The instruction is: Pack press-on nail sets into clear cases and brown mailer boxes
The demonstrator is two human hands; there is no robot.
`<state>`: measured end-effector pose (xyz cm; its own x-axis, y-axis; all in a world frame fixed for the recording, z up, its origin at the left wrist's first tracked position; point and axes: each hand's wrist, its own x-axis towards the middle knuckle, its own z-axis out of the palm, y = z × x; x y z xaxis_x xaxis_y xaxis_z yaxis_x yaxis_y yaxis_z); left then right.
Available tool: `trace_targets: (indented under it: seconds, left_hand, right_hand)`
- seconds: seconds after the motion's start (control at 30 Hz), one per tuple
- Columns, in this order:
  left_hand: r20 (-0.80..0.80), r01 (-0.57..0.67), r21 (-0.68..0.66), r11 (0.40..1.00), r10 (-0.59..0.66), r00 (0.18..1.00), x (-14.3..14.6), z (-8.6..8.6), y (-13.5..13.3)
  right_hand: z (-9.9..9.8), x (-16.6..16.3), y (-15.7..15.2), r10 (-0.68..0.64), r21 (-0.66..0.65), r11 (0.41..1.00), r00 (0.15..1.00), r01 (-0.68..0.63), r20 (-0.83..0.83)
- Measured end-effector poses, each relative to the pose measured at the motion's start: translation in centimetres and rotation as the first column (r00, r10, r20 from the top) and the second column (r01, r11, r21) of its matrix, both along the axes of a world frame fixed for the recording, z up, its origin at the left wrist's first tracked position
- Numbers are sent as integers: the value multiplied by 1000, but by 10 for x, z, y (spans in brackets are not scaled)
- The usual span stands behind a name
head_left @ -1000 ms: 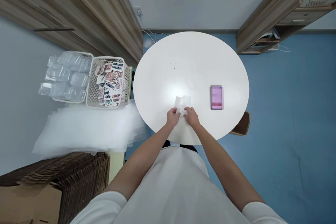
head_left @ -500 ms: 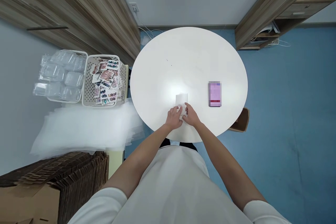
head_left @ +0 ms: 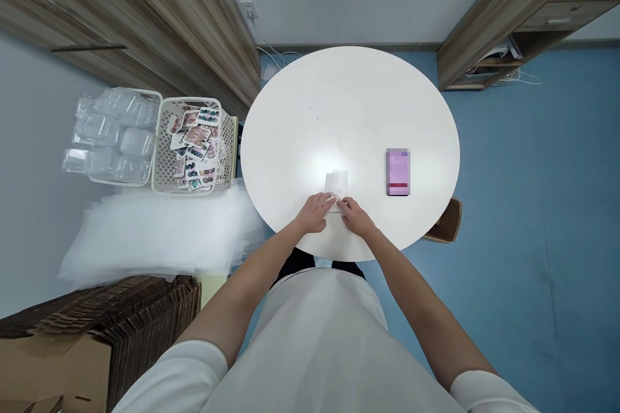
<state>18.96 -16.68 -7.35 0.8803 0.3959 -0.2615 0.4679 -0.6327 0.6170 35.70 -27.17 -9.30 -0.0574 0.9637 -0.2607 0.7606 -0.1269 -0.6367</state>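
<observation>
A small white, translucent folded sheet or packet (head_left: 337, 182) lies flat near the front of the white oval table (head_left: 349, 97). My left hand (head_left: 314, 212) grips its lower left part, thumb and fingers drawn together at the near edge. From the other side, my right hand (head_left: 357, 216) has its fingertips closed on the lower right part. The fingertips of both hands nearly meet over the packet. Whatever may be inside it cannot be made out.
A phone (head_left: 398, 171) lies right of my hands. To the left stand a basket of printed cards (head_left: 186, 146), a basket of clear plastic boxes (head_left: 119, 137), a stack of translucent white sheets (head_left: 159, 232) and flattened cardboard boxes (head_left: 145, 329). An open cardboard box (head_left: 444, 222) sits below the table's right edge.
My hands have spread slightly apart, the left one shifting left. More of the packet's lower part shows between them. The phone stays in place on the table.
</observation>
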Motion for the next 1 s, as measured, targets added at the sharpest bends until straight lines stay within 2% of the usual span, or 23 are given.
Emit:
trace_targets:
  seconds: [0.1, 0.23, 0.4, 0.57, 0.67, 0.77, 0.9, 1.0]
  left_hand:
    - [40, 47, -4, 999, -47, 998, -2, -3, 5]
    - [-6, 25, -42, 999, -25, 1000, 5, -9, 5]
    - [114, -16, -72, 997, 24, 993, 2, -14, -4]
    - [81, 16, -68, 998, -10, 997, -11, -12, -20]
    - [60, 20, -48, 999, -17, 998, -14, -11, -24]
    - [116, 9, -50, 999, -4, 993, -12, -10, -20]
    - [146, -33, -77, 996, 44, 988, -4, -10, -9]
    - [97, -105, -108, 989, 116, 989, 0, -10, -4]
  right_hand:
    - [-1, 5, -1, -50, -8, 999, 997, 51, 51]
    - [-7, 0, 2, -149, -45, 988, 988, 147, -36]
    - [-12, -14, -1, -220, -103, 972, 971, 210, -91]
    - [-11, -24, -15, -208, -122, 972, 976, 200, -58]
    - [-7, -24, -17, -142, -117, 983, 990, 140, -7]
    - [1, -20, -14, -76, -124, 989, 997, 77, 17]
    - [15, -11, -5, -69, -108, 992, 997, 65, -26]
    - [22, -6, 2, -125, -75, 990, 985, 117, -117]
